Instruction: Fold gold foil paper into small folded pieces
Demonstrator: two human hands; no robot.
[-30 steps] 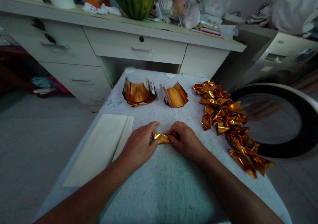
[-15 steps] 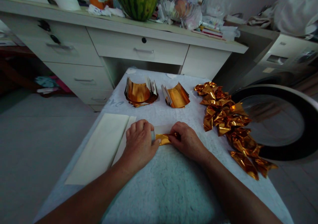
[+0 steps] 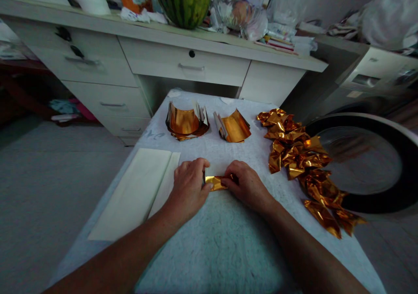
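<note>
In the middle of the picture, my left hand [image 3: 187, 187] and right hand [image 3: 246, 183] pinch the gold paper [image 3: 215, 183] by its ends, best since it looks light, thin and slippery.

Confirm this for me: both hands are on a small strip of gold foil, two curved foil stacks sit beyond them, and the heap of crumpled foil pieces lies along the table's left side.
Not quite: the heap of crumpled foil pieces lies along the right side of the table, as the head view shows. The rest stands.
</note>
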